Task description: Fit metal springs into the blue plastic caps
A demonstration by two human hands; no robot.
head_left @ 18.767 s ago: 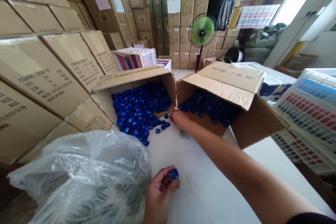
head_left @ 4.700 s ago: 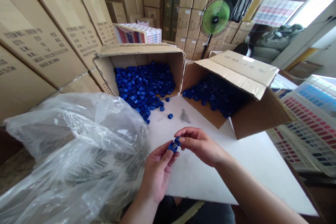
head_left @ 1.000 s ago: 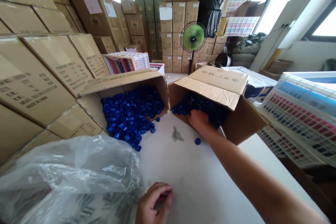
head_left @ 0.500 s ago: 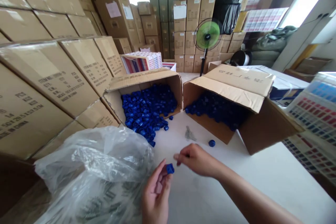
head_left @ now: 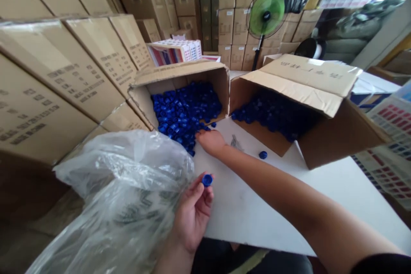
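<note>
My left hand [head_left: 194,212] pinches a small blue cap [head_left: 207,180] between thumb and fingertips, just above the white table [head_left: 257,205]. My right hand [head_left: 210,140] reaches forward to the spill of blue caps [head_left: 183,113] at the mouth of the left cardboard box [head_left: 180,72]; its fingers are curled down among the caps and mostly hidden. A second tipped box [head_left: 308,90] to the right holds more blue parts [head_left: 272,113]. One loose blue cap [head_left: 263,154] and a little heap of metal springs [head_left: 236,142] lie on the table between the boxes.
A big clear plastic bag [head_left: 118,197] holding springs fills the left foreground. Stacked cartons [head_left: 64,72] wall the left side and the back. A green fan [head_left: 266,13] stands behind. Colour-chart cards [head_left: 388,137] lie at the right.
My right hand has left the spot beside my left hand and stretched forward to the caps at the left box. The left hand still holds the blue cap. The view has tilted down.
</note>
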